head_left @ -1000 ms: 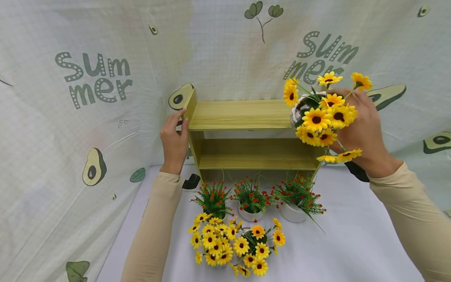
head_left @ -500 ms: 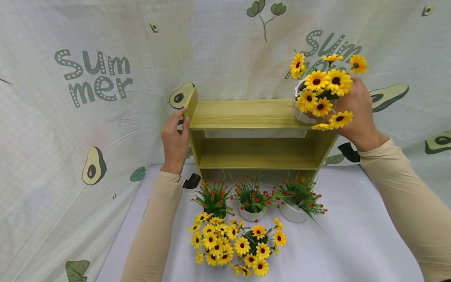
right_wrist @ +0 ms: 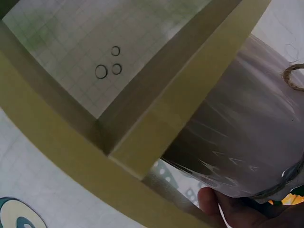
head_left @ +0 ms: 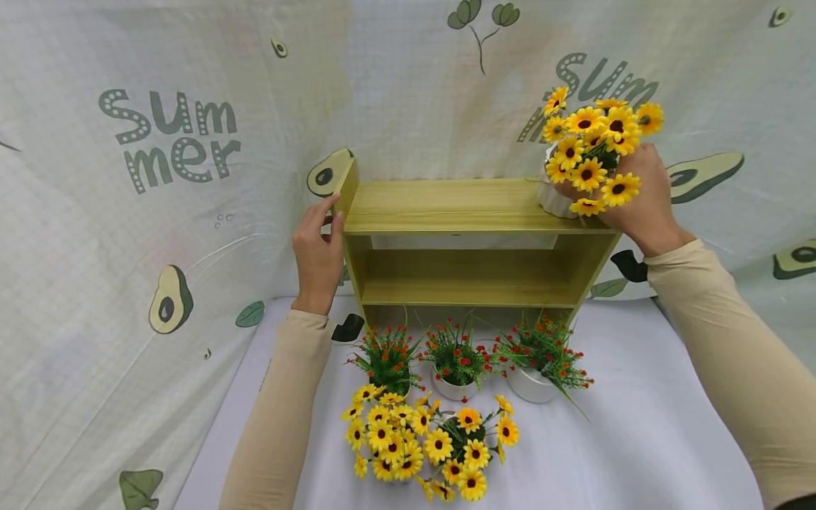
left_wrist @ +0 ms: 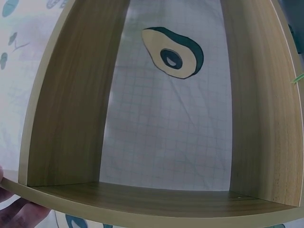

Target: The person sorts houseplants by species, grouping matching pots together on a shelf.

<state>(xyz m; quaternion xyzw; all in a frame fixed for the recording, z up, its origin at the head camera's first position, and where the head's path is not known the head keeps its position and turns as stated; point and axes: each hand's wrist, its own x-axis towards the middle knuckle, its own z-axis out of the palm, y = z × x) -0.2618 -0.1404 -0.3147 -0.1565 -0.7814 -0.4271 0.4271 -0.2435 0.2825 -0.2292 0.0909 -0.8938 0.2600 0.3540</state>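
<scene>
My right hand [head_left: 647, 198] grips a white pot [head_left: 556, 195] of yellow artificial sunflowers [head_left: 589, 156] at the right end of the wooden shelf's top board [head_left: 446, 205]. In the right wrist view, the pale pot [right_wrist: 247, 118] has a twine tie and stands close against the shelf's edge [right_wrist: 190, 104], with fingers [right_wrist: 237, 209] around its side. At the other end, my left hand [head_left: 316, 255] holds the shelf's left side panel [head_left: 346, 188] near its top. Fingertips [left_wrist: 23, 213] show beside that panel in the left wrist view.
Before the shelf stand several potted plants: red-flowered ones [head_left: 385, 358], [head_left: 455, 358], [head_left: 542, 350] in a row, and two yellow sunflower pots [head_left: 385, 439], [head_left: 468, 453] nearer me. A white cloth [head_left: 605, 439] covers the table. Printed fabric [head_left: 414, 92] hangs behind.
My right hand has brought the sunflower pot back onto the right end of the top board, turning it more upright. My left hand stays at the side panel.
</scene>
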